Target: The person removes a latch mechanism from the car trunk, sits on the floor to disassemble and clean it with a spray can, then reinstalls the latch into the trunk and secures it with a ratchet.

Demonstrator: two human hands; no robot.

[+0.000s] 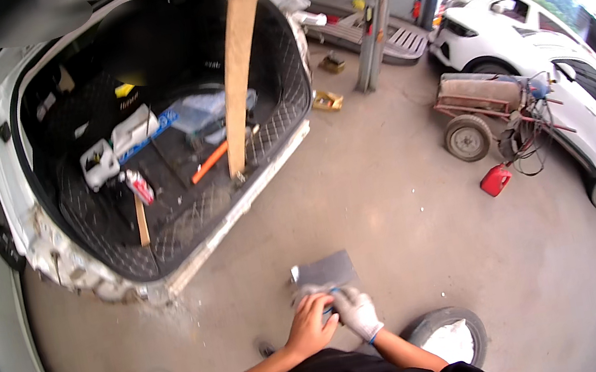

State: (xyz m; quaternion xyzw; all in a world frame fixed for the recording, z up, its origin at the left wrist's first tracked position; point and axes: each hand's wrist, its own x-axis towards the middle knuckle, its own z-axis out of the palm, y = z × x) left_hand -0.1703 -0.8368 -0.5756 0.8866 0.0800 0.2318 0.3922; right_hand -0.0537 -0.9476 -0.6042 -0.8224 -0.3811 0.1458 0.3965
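Observation:
My bare left hand (310,323) and my gloved right hand (356,312) meet at the lower middle of the head view, fingers curled around something blurred, whitish-grey with a bit of blue, which they mostly hide. The right glove is white with a blue cuff. Just beyond my hands, low on the floor, a dark grey flat panel (331,265) lies partly covered by them. Ahead to the left is the open rear of a white car (30,231), its bumper area stripped, with a long wooden plank (239,54), white jugs (99,164), a spray can (140,186) and an orange tube (210,161) inside.
A red-framed wheeled compressor (480,96) and red jerrycan (496,180) stand by white cars (478,37) at right. A metal post (378,30) rises near a yellow tray (328,102). A tyre (471,322) lies by my right forearm; another car (8,313) is at far left.

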